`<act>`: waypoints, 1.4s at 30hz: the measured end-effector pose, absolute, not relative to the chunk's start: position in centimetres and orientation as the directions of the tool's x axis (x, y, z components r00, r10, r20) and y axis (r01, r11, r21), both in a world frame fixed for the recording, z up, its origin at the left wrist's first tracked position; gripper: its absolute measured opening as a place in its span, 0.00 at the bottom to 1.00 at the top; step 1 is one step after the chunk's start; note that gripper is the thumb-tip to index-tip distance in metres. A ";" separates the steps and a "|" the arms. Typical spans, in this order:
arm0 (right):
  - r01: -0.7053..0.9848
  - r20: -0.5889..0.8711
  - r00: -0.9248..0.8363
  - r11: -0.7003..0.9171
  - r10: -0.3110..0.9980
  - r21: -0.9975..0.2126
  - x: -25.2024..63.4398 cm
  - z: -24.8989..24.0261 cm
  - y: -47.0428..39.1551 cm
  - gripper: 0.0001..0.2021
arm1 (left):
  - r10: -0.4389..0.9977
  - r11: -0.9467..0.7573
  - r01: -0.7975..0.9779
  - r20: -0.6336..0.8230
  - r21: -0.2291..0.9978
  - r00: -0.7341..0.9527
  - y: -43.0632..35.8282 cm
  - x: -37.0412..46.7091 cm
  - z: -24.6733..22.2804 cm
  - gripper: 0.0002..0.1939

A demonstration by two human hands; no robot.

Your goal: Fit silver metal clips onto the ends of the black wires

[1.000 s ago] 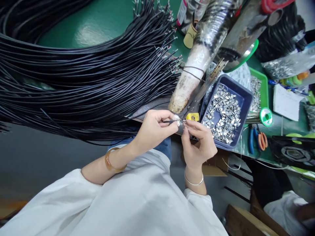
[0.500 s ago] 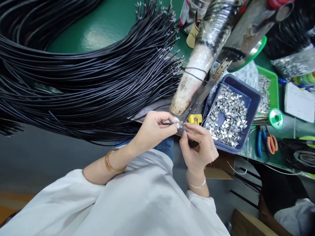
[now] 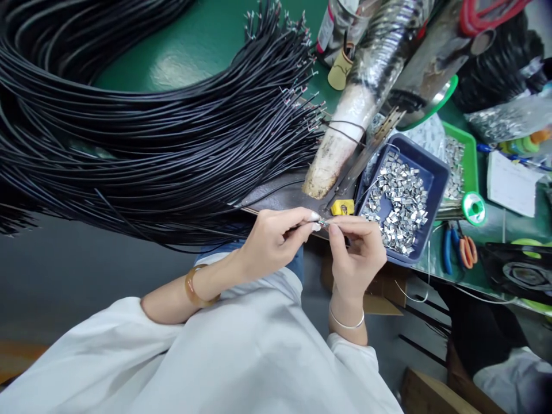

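Note:
My left hand (image 3: 278, 236) is closed, thumb and fingertips pinched on the end of a thin black cable, most of it hidden by the fingers. White covers are on its fingertips. Against it, my right hand (image 3: 357, 247) is pinched on a small shiny metal part (image 3: 323, 223) at the cable's end. The fingertips of both hands nearly meet, and the part's exact shape is too small to tell. Just beyond the fingers lies a yellow block (image 3: 342, 207). A blue tray (image 3: 436, 178) of small metal shells (image 3: 401, 201) stands right of my right hand.
A big bundle of black cables (image 3: 172, 126) with stripped ends covers the bench's left. A plastic-wrapped duct (image 3: 345, 112) slants down toward the hands. To the right are a green tray (image 3: 471, 155), a solder spool (image 3: 474, 209), blue-handled pliers (image 3: 447, 250) and orange-handled pliers (image 3: 468, 252).
My right fingers have closed in on the metal part and now meet my left fingertips more closely. The black cable seen between my left fingers is now mostly covered. The view has shifted slightly.

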State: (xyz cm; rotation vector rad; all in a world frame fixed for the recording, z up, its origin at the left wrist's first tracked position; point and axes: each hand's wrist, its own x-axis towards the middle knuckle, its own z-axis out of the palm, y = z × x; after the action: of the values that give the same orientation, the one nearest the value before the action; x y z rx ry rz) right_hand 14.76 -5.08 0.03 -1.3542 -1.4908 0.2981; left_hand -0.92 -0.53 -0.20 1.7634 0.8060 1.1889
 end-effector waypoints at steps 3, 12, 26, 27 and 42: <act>0.637 0.596 0.154 0.381 0.788 -0.670 14.6 0.0 -5.2 0.08 | 0.875 -0.370 0.027 0.339 0.929 0.345 -0.6 -0.9 -0.4 0.04; 0.442 0.325 0.257 0.189 0.910 -0.877 14.8 -0.1 -5.3 0.04 | 0.900 -0.199 -0.051 0.203 0.979 0.387 -0.9 -0.7 -0.4 0.04; 0.833 0.694 0.074 0.338 0.716 -0.437 14.4 -0.4 -5.0 0.11 | 0.912 0.104 -0.178 -0.022 0.979 0.410 0.4 0.2 0.3 0.07; 0.829 0.695 0.082 0.338 0.714 -0.445 14.4 -0.4 -4.9 0.11 | 0.913 0.107 -0.169 -0.029 0.980 0.406 0.4 0.2 0.3 0.07; 0.802 0.692 0.069 0.372 0.719 -0.467 14.2 -0.5 -5.1 0.11 | 0.906 0.132 -0.149 -0.058 0.980 0.420 0.7 0.0 0.4 0.06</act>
State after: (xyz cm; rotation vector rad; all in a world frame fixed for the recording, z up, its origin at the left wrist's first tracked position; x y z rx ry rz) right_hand 14.21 -5.08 -0.47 -1.3672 -1.6665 -0.1079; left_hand -0.05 0.71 0.43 1.1853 0.8169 0.9047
